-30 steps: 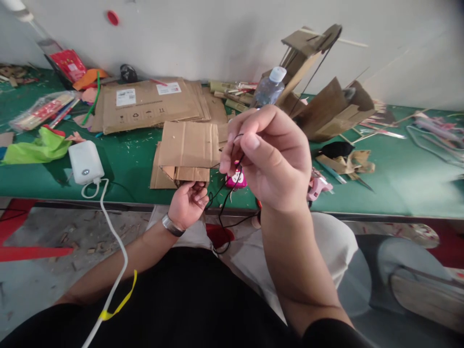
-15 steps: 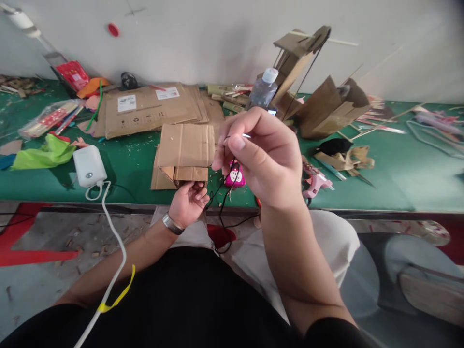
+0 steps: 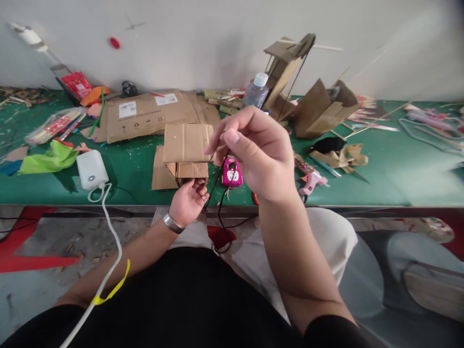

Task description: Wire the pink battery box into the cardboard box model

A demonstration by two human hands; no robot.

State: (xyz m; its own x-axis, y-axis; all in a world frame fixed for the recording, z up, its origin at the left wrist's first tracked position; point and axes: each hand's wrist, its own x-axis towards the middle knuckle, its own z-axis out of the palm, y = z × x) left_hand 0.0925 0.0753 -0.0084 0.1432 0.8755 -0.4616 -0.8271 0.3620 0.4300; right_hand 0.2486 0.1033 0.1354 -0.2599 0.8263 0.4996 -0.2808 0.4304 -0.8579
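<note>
My left hand point(image 3: 189, 202) is at the low front opening of a small cardboard box point(image 3: 187, 144). Its fingers curl at the box's lower edge, with some fingertips hidden in the shadow inside. Raised to the right of the box, my right hand point(image 3: 260, 157) has its thumb and forefinger pinched together. A thin dark strand shows near that pinch, but what is held is too small to make out. Behind and below the right hand, a pink socket block point(image 3: 232, 175) lies on the table, with a black cord point(image 3: 220, 208) looping down over the edge.
Flattened cardboard point(image 3: 145, 116) lies behind the box. To the left is a white device point(image 3: 92, 169) with a white cable. A water bottle point(image 3: 255, 92), cardboard structures point(image 3: 321, 108) and a pink glue gun point(image 3: 312, 182) are at right on the green table point(image 3: 384, 179).
My right hand has shifted slightly left, and the shiny tip at its pinch no longer shows. My left hand stays at the box opening. The view has turned a little.
</note>
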